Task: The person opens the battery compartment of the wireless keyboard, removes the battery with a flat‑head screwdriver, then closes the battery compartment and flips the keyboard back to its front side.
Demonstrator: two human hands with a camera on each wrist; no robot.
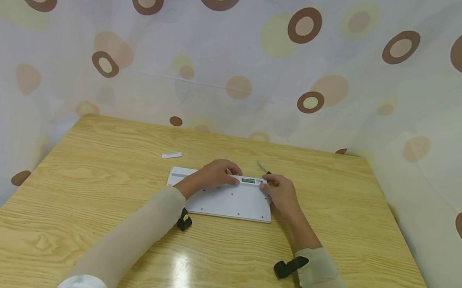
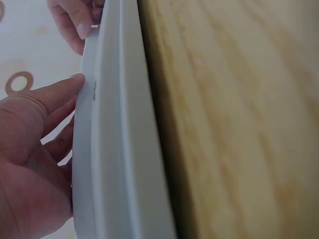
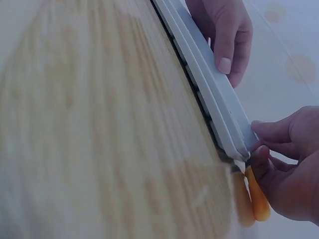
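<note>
White keyboard (image 1: pixel 224 201) lies underside up on the table (image 1: pixel 89 203); likely light, stiff, slick. Left hand (image 1: pixel 216 173) pinches its thick far edge, right hand (image 1: pixel 283 196) the far right corner: good holds, clear of the open battery compartment (image 1: pixel 248 181).

From where I stand, the table (image 1: pixel 225 263) is pale, yellowish wood with a wavy grain, a streak of light gleaming on its near part. On it a white keyboard (image 1: pixel 228 204) lies keys down, with a small white strip (image 1: pixel 171 155) past its far left corner and a screwdriver (image 1: pixel 261 166) by the far right one.
</note>
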